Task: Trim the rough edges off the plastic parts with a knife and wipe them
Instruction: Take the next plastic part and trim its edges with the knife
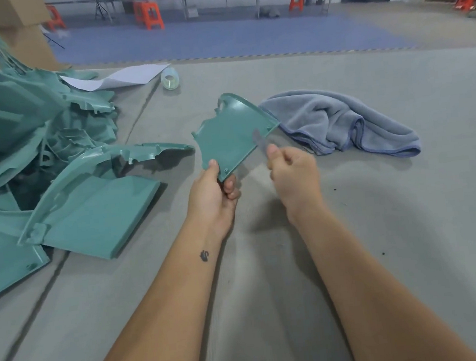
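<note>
Nearest to us, two bare forearms reach out over the grey table [380,224], the left one with a small dark mark near the wrist. At the grip now: our left hand [212,194] pinches the near corner of a green plastic part [227,137], thumb on top, fingers curled underneath, holding it tilted up off the table. Our right hand [293,175] is closed round a small knife [260,141], thumb pressed along it; the blade is blurred, but it sits right against the part's right-hand edge.

Moving outward, just beyond the right hand a blue-grey cloth [342,123] lies crumpled on the table, close to the part's far corner; we cannot tell if they touch. To the left, a big heap of green plastic parts [37,135] spreads across the table, with one large curved panel [94,211] lying nearest the left hand but apart from it. Further back we see a sheet of paper [122,78] and, just beside it, a roll of clear tape [170,79]. Beyond the table edge, orange stools [149,14] stand on the floor by long benches.
</note>
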Demonstrator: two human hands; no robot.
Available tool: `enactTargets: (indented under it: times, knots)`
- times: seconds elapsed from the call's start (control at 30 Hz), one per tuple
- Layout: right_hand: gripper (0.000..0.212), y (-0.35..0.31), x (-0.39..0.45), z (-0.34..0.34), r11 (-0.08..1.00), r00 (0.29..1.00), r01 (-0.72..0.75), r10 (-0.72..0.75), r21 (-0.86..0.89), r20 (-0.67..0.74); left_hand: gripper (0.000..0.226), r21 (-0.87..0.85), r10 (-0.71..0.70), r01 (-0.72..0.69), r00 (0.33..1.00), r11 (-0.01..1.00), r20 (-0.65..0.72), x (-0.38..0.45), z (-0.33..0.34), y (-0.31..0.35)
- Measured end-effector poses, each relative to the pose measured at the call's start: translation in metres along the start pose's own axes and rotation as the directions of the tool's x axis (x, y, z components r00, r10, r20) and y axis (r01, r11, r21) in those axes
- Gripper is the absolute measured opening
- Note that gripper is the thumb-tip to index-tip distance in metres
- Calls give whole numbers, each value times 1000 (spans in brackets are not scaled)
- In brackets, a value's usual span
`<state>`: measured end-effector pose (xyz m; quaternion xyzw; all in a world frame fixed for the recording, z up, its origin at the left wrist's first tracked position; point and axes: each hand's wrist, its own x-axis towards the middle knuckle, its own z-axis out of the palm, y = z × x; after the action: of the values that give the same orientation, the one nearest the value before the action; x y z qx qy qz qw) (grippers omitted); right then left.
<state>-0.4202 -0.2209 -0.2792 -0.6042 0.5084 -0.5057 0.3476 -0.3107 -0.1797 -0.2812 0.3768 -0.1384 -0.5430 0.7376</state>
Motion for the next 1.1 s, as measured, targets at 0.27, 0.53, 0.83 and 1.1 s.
enactTargets:
  times: [0.27,0.53,0.83,1.1]
  knots:
    - [50,-1,-16,5,958,939,-183,104,222,328,25,-7,3,-3,999,1000,-37,3,-1,-1]
    - [44,-5,-22,11,979,907,-173,117,104,404,35,-56,-47,43,996,998,-72,0,3,1]
    - [47,-4,-20,13,998,957,1,18,-65,291,27,-87,-58,48,991,995,-121,-1,1,0]
    - [46,7,13,-15,993,995,-98,99,65,-5,23,32,55,-53,996,998,-70,-7,-4,2]
